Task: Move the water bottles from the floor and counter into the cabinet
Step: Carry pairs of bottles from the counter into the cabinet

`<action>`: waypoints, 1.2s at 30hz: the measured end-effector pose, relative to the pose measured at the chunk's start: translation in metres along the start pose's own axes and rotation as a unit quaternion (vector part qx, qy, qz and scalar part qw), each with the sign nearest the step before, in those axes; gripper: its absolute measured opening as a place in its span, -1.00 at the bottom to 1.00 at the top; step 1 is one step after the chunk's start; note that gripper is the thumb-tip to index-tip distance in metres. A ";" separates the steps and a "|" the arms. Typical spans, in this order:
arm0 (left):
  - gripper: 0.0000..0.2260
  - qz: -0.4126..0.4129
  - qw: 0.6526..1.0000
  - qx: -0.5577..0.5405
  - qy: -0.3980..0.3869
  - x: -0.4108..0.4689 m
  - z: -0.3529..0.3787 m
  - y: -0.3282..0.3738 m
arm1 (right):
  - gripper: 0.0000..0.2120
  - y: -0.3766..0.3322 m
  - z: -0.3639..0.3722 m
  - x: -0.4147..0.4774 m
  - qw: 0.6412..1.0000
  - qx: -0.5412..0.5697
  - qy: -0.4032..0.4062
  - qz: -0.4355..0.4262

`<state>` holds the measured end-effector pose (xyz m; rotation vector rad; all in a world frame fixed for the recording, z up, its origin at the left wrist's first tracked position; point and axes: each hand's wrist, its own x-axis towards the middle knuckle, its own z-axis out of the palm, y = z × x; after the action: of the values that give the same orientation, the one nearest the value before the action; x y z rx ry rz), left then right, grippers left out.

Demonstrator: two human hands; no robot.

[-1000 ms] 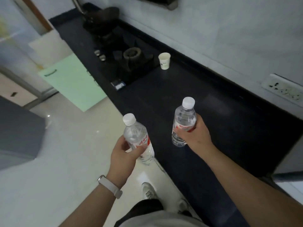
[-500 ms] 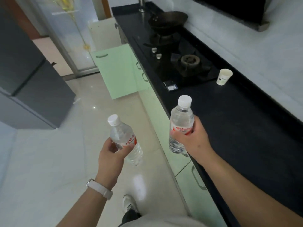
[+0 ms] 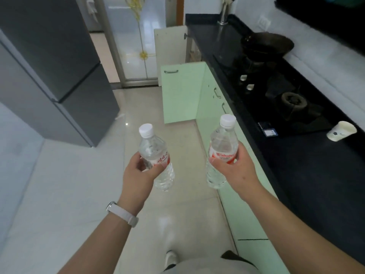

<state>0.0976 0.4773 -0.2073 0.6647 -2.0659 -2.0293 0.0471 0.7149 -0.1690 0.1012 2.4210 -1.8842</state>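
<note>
Green cabinet door (image 3: 180, 91) is hanging open upper centre; we are clamping upright water bottles (image 3: 222, 142) in left grip (image 3: 138, 175), right grip (image 3: 236, 169).

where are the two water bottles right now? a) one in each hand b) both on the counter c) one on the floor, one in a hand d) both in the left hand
a: the left hand grips the left bottle and the right hand grips the right bottle, neither resting on the counter.
</note>
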 end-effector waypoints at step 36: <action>-0.68 0.002 0.980 0.040 0.193 0.392 -0.048 0.101 | -0.57 -0.074 0.229 0.447 0.981 0.076 -0.174 -0.029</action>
<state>-0.2489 0.2651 -0.1782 0.9776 -1.9208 -1.6576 -0.4008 0.4780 -0.1970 -0.2712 2.0699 -1.9198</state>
